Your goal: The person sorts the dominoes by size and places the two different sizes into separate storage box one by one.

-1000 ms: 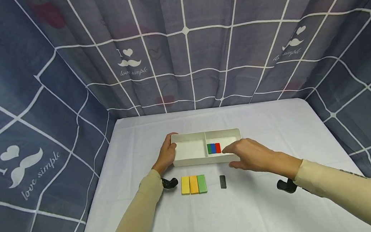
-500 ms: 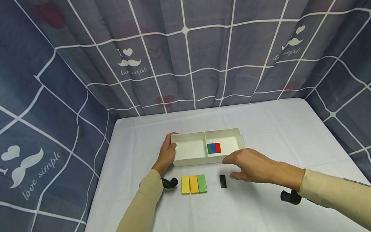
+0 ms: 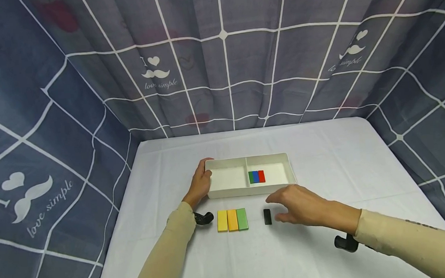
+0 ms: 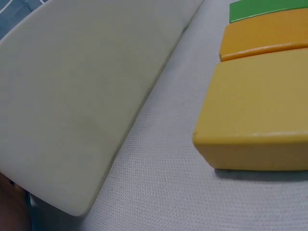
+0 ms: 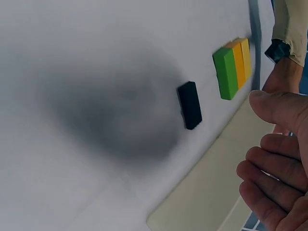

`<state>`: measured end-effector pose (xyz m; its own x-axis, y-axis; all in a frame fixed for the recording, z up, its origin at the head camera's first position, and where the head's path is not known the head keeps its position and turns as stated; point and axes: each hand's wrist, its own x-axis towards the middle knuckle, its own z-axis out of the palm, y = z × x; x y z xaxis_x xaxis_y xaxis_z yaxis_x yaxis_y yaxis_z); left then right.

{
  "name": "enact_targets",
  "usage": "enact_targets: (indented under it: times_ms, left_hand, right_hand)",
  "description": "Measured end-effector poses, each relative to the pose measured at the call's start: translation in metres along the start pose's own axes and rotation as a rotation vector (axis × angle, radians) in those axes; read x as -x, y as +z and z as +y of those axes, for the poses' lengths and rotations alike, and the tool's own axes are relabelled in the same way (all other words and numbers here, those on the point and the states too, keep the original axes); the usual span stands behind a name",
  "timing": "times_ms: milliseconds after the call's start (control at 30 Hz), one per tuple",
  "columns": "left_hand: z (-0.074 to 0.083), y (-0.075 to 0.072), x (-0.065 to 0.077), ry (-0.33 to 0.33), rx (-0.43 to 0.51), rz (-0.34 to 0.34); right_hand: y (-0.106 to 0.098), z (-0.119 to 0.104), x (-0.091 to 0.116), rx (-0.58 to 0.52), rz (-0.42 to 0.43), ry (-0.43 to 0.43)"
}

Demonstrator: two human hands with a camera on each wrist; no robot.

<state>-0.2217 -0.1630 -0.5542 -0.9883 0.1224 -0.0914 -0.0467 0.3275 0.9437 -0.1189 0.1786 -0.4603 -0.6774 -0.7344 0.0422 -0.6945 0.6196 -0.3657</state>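
Note:
My left hand (image 3: pixel 200 184) grips the left end of a white two-compartment box (image 3: pixel 228 193), its thumb over the rim. Green, blue and red blocks (image 3: pixel 256 177) lie side by side in the right compartment, against the divider. In front of the box on the cloth lies a small black block (image 3: pixel 267 217). Just right of it hovers my right hand (image 3: pixel 302 206), holding nothing; the right wrist view shows its fingers (image 5: pixel 274 180) loosely bent and apart from the block. Yellow, orange and light green blocks (image 3: pixel 232 220) stand in a row left of the black one.
A white cloth covers the table (image 3: pixel 324 149). Dark checked curtains (image 3: pixel 210 71) hang behind it and at both sides. Black wrist-worn devices (image 3: pixel 204 219) sit on both forearms.
My right hand has come back from over the box's right compartment to beside the black block. The left hand, the box and the blocks stay in place.

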Motion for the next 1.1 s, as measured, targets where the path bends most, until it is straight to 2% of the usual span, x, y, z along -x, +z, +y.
enact_targets:
  times_ms: [800, 1100]
  left_hand:
    - [-0.003, 0.000, 0.000, 0.021, 0.002, 0.005]
    - [0.000, 0.000, 0.000, 0.019, 0.038, -0.003]
  right_hand:
    - [0.037, 0.006, -0.001, -0.032, 0.006, -0.003]
    - [0.047, 0.011, -0.002, -0.026, 0.008, 0.015]
